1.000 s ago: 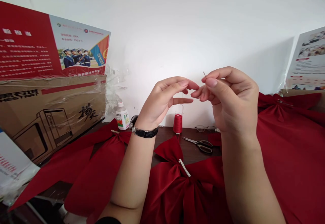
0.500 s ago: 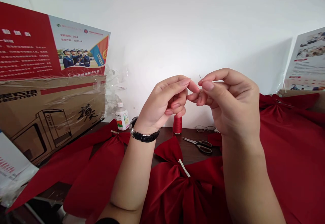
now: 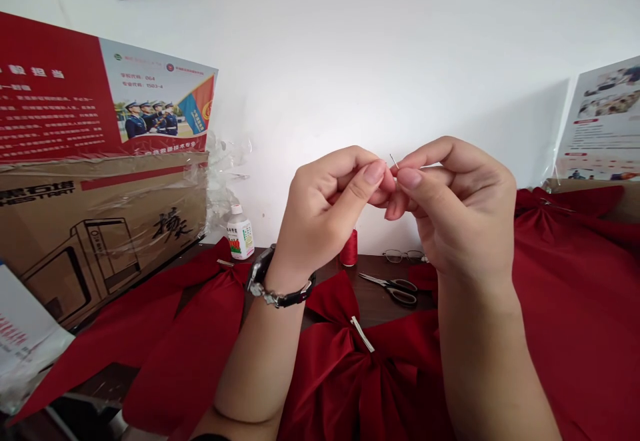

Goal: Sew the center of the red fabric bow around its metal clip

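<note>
at the centre of the frame, the right hand (image 3: 460, 208) is pinching a needle (image 3: 393, 160) between thumb and forefinger, the needle's end poking up just above the fingertips. the left hand (image 3: 325, 211) is pressing its pinched-shut fingers against them, just left of the needle; anything it is gripping is too fine to tell.
</note>
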Demonstrator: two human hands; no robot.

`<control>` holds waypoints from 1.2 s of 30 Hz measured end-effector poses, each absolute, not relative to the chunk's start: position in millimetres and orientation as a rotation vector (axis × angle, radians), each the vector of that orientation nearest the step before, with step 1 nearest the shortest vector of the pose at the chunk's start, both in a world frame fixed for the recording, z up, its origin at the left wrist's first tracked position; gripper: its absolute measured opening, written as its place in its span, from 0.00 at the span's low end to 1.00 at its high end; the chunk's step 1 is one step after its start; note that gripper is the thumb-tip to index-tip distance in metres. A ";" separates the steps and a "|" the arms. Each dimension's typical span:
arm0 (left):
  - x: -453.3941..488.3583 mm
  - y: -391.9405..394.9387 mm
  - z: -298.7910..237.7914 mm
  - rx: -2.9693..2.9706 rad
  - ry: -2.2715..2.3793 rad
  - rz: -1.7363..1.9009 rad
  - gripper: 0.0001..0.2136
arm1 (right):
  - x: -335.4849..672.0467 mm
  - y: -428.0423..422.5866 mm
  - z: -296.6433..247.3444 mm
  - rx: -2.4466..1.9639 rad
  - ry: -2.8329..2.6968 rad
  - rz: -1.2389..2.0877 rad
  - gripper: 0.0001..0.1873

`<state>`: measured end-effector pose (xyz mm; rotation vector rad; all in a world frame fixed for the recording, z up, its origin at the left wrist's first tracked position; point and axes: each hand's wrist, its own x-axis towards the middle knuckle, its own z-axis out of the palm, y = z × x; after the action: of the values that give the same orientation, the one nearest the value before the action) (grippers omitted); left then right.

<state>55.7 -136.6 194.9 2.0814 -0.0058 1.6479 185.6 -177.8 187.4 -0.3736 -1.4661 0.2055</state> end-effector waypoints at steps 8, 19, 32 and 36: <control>57.7 -147.2 192.5 2.256 0.154 2.032 0.11 | 184.0 -178.7 186.9 -0.367 -1.410 0.016 0.05; 57.3 -155.3 190.9 2.418 0.304 2.254 0.12 | 180.3 -179.8 189.0 -0.226 -1.443 -0.030 0.05; 58.9 -158.4 188.1 2.406 0.292 2.304 0.10 | 178.8 -179.9 187.9 -0.167 -1.481 0.039 0.03; 58.8 -161.3 187.5 2.406 0.335 2.368 0.09 | 179.0 -180.9 187.1 -0.214 -1.462 0.025 0.04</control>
<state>58.8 -161.3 187.5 2.4063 0.3347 2.3683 179.0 -180.9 187.1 -0.2135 -1.4619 0.0247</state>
